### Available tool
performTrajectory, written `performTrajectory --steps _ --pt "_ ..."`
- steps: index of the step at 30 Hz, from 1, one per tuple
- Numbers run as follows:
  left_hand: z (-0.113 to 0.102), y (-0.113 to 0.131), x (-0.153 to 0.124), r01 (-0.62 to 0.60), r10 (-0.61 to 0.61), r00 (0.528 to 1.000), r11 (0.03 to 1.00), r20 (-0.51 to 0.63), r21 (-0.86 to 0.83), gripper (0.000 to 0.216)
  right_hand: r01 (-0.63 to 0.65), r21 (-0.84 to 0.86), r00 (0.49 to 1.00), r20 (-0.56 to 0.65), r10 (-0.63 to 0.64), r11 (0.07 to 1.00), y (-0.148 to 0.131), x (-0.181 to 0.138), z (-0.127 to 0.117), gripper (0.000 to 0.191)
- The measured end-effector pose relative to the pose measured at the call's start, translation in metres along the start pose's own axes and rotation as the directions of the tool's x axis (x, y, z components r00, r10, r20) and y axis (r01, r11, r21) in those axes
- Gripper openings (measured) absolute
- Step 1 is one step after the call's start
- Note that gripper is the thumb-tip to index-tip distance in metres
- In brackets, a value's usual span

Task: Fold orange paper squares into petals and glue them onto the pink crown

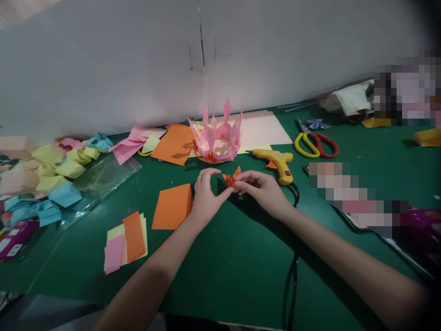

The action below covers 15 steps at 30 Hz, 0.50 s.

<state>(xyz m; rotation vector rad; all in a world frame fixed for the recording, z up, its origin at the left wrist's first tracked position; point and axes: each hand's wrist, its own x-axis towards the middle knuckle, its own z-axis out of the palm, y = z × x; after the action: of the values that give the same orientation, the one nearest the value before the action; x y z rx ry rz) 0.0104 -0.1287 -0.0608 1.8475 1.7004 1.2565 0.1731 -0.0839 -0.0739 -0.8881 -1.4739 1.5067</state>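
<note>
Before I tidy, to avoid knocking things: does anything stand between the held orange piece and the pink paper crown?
Nothing visible does. The right hand holds the orange piece in front of the pink paper crown; the left hand is close beside the piece.

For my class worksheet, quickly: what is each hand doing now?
Left hand: partly open, thumb at the folded orange paper.
Right hand: closed, pinching that paper between thumb and fingers.

Bent-fingered L hand (206, 193) nr R hand (263, 191)
</note>
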Motion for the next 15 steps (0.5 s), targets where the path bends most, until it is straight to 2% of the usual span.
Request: performTrajectory --steps 2,5,9,15 --pt "-0.0005 0.0007 0.0 -0.029 0.03 0.999 0.999 -0.037 0.025 0.02 0.0 0.005 1.0 -0.025 0.001 1.0 0.0005 0.0001 0.0011 0.023" --pt "-0.0012 0.0025 0.0 -0.067 0.069 0.997 0.995 -0.021 0.075 0.007 0.015 -0.011 0.998 -0.057 -0.015 1.0 -0.0001 -0.0007 0.0036 0.024" --pt "-0.0015 0.0045 -0.0009 -0.086 0.091 0.995 0.985 -0.029 0.146 0.006 0.046 -0.031 0.996 -0.071 -0.048 0.998 -0.0021 -0.0026 0.0066 0.022" --pt "-0.0006 0.0032 -0.0047 -0.179 0.196 0.98 0.932 -0.022 0.315 0.008 0.08 -0.093 0.992 -0.091 -0.088 0.992 -0.0034 -0.0047 0.0082 0.019"
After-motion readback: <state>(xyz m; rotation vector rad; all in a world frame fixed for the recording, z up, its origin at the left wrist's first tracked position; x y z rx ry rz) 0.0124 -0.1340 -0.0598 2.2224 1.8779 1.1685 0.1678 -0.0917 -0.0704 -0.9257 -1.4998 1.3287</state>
